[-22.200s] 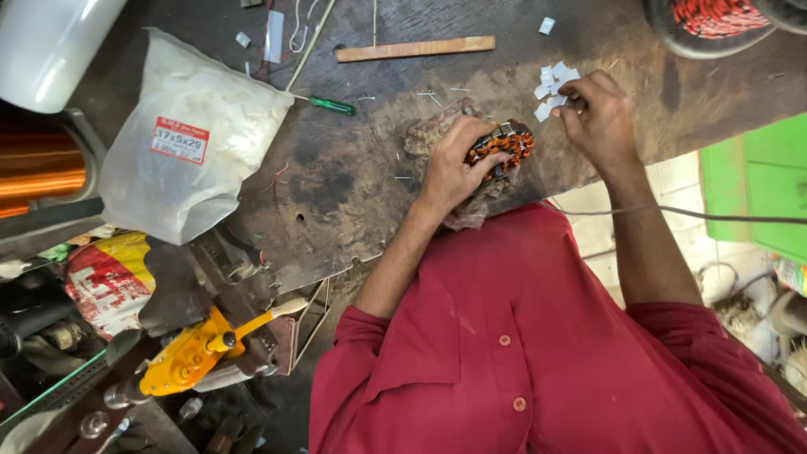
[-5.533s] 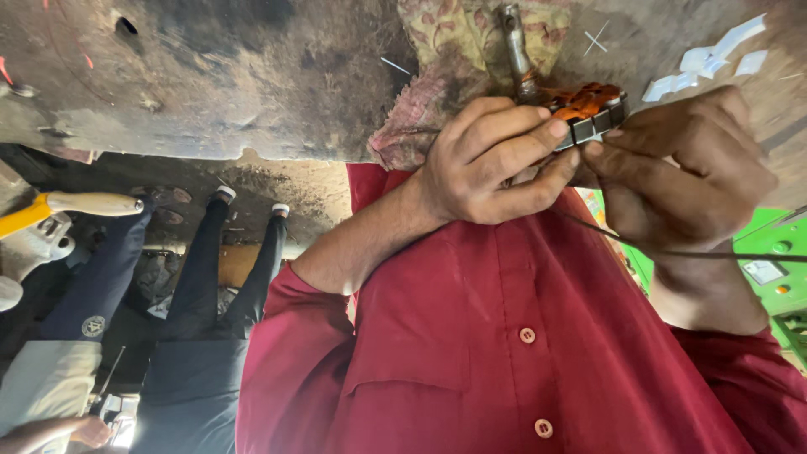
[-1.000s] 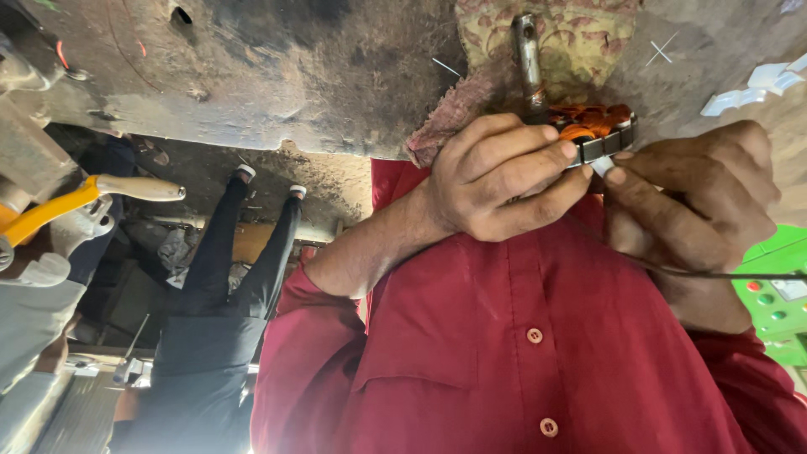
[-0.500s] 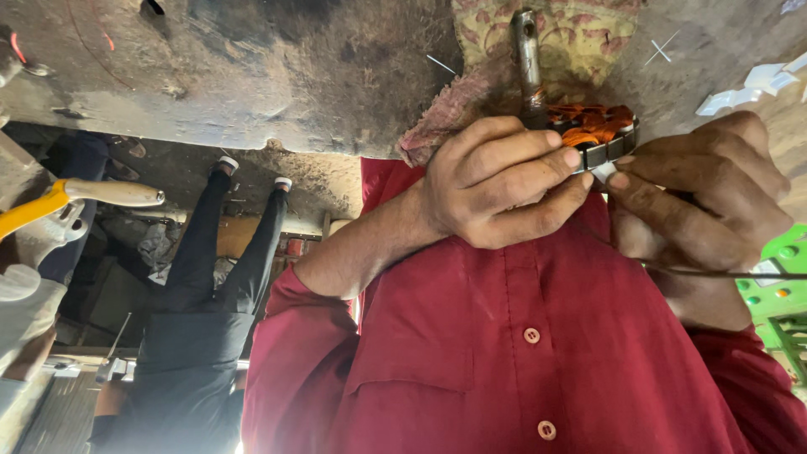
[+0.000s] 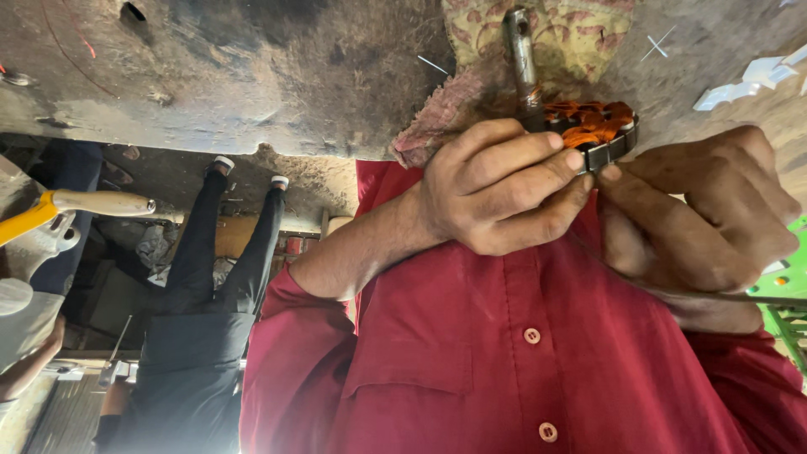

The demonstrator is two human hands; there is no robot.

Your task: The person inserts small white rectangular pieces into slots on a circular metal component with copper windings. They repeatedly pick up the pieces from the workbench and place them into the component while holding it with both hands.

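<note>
Half a second on, little has shifted: the view sits a touch closer, both hands stay on the rotor (image 5: 593,130), and the yellow handle (image 5: 80,206) at far left has slid slightly lower in view.

Far left: yellow handle with a pale grip, lying beside grey metal parts. Just right of it, a second person in dark trousers (image 5: 210,294) and white-soled shoes stands well apart from the work, beyond the bench edge.

Above, across the picture: the worn, stained bench (image 5: 252,76), dark and pitted.

Centre: the left hand (image 5: 500,189) is closed around the rotor, fingers curled over its near side, thumb beneath. The rotor is a small ring of dark steel plates wound with orange-copper wire, held at the bench edge, upper centre-right. A steel shaft (image 5: 519,55) rises from it, lying over a patterned cloth (image 5: 513,50), frayed pink at its left edge.

Right: the right hand (image 5: 698,219) meets the rotor's right rim, thumb and fingertips pinched together against it; what they pinch is too small to tell. A thin dark wire (image 5: 777,298) runs off right from beneath this hand.

Far right: white scraps (image 5: 752,80) on the bench, and a green object (image 5: 790,277) at the edge.

The red shirt (image 5: 521,361) fills the near ground; the hands cover most of the rotor.
</note>
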